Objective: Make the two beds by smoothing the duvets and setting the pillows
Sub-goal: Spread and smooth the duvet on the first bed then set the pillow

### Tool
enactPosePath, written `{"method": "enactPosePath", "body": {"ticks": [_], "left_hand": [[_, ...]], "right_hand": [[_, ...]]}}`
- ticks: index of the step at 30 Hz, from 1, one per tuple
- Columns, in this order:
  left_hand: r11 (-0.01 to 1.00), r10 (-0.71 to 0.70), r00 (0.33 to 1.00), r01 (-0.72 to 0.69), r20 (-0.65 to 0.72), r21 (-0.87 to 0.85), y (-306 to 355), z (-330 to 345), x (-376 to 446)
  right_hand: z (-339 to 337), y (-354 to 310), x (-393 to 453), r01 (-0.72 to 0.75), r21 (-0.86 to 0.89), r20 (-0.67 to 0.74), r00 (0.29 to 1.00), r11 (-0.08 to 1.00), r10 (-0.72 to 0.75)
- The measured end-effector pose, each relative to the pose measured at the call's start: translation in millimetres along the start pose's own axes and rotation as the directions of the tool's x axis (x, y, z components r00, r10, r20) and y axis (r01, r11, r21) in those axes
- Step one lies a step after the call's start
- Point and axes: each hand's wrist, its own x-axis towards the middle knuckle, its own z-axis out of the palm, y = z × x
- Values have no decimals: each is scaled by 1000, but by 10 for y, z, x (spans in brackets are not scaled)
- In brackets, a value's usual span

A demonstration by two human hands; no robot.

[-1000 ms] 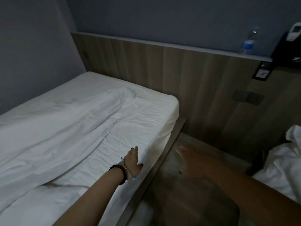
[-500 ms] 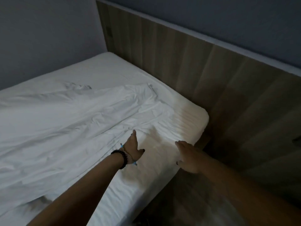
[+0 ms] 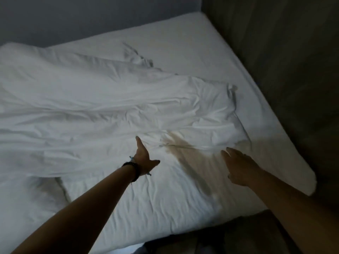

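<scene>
Reaching over the bed (image 3: 211,46), the left hand (image 3: 144,159) and right hand (image 3: 238,168) spread flat and empty beside the rumpled duvet (image 3: 95,107), which lies bunched short of the wooden headboard (image 3: 293,70), likely to smooth its near edge. Since a second ago, both hands have advanced from the bed's side.

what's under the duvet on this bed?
The crumpled white duvet lies on the white fitted sheet, bare along the near edge and toward the headboard end. Whatever lies beneath the duvet's bulk is covered.
</scene>
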Motion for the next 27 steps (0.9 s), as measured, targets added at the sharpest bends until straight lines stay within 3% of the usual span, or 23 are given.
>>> {"method": "enactPosePath", "body": {"ticks": [3,7,12,15,18,22,25,27], "left_hand": [[994,-90,996,90,-16,56,65,445,310],[898,-82,996,92,-40,431,36,938,905],[798,16,986,89,-169,596,-392,1098,1688],[811,115,949,80,-293,580,-655,1290,1965],[856,252,831,47,-495,514,-855,1531,2082],[844,316,718,86,-620,529,-891,1500,2248],[801,390,699,63,-600,595,-781,1243,2430],[792,346,780,56,-522,608,-674,1088,2425]], "right_hand": [[-92,374,561,82,-66,-29,996,994,-84],[56,679,1305,152,-129,-107,980,980,-166],[727,702,2053,48,-89,-7,999,995,-49],[864,619,2423,15,-126,-22,1000,992,-17],[789,664,2654,23,-232,-47,998,973,-34],[628,613,2771,135,-415,-99,976,900,-192],[506,530,2779,271,-515,-185,891,813,-414],[414,528,2751,259,-498,-157,912,828,-379]]}}
